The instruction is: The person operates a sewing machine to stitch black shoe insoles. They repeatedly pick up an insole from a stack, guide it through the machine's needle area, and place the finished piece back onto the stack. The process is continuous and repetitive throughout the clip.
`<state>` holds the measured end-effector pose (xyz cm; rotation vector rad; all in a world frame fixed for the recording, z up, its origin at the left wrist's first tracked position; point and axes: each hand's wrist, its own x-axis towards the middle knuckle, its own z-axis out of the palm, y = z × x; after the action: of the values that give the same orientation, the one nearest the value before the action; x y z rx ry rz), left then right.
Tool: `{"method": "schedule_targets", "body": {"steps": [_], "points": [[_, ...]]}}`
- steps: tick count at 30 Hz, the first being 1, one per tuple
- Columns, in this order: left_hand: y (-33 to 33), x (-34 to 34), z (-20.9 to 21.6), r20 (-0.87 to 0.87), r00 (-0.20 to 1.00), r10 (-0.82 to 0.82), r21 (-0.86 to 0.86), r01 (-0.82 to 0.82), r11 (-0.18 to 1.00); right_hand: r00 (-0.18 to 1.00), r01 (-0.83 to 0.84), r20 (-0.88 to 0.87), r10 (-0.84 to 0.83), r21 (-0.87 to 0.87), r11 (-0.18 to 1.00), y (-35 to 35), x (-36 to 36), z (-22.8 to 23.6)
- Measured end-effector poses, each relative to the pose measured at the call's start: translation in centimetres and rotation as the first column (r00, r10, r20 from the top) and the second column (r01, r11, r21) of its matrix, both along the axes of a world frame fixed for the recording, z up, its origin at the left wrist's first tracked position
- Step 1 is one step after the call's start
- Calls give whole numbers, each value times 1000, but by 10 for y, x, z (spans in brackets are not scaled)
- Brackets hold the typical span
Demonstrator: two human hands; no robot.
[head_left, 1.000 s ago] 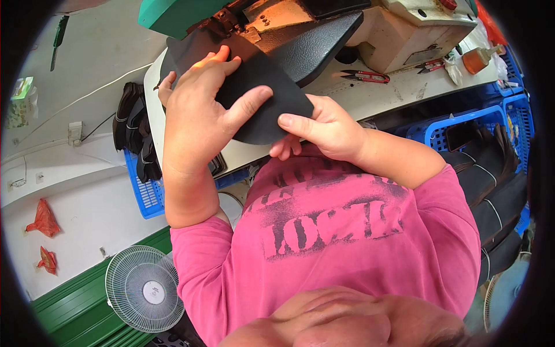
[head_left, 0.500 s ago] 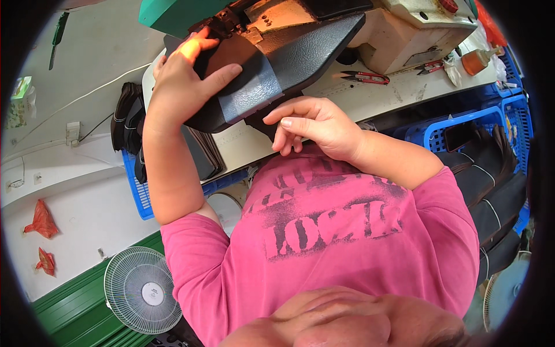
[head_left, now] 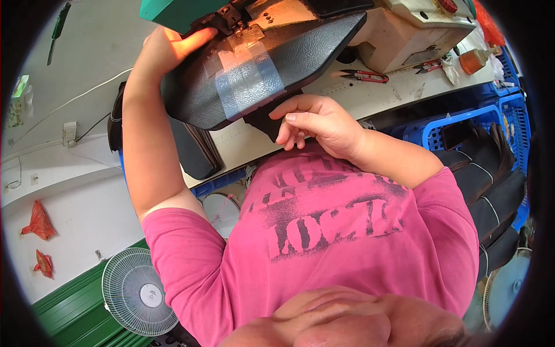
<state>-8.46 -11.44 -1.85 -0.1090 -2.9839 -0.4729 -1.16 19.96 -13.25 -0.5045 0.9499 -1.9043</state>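
Observation:
A black textured plate (head_left: pixel 312 55) with a strip of clear tape (head_left: pixel 248 87) across it juts out under the working head (head_left: pixel 231 20) of what looks like a sewing machine, lit orange by a lamp. At the plate's far left side is my left hand (head_left: pixel 165 52), its thumb pointing right toward the head. Its other fingers are mostly hidden beside a green cover (head_left: pixel 173 13), and I cannot see whether they hold anything. My right hand (head_left: pixel 326 127) hovers before the plate's front edge, fingers loosely bent and apart, holding nothing. Beside its fingertips a black part (head_left: pixel 267 122) shows below the plate.
Red-handled thread snips (head_left: pixel 370 76) and an orange bottle (head_left: pixel 475 61) are on the white table (head_left: pixel 381 98). Blue baskets (head_left: pixel 430 134) stand at right, near tied black bundles (head_left: pixel 485 202). Dark flat pieces (head_left: pixel 196 153) are left of the plate. A fan (head_left: pixel 151 295) stands lower left.
My left hand has moved up and left off the plate toward the green cover. A dark piece beneath it no longer covers the tape's far part. My right hand has barely moved.

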Motion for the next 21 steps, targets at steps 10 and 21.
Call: {"method": "schedule_targets", "body": {"steps": [10,21], "points": [[3,81,13,-49,996,-68,115,74,991,986,-148,78,148,-6,989,-7,8,13],[73,235,-52,-292,750,593,900,5,436,930,-335,-204,304,-137,932,-89,53,46]]}}
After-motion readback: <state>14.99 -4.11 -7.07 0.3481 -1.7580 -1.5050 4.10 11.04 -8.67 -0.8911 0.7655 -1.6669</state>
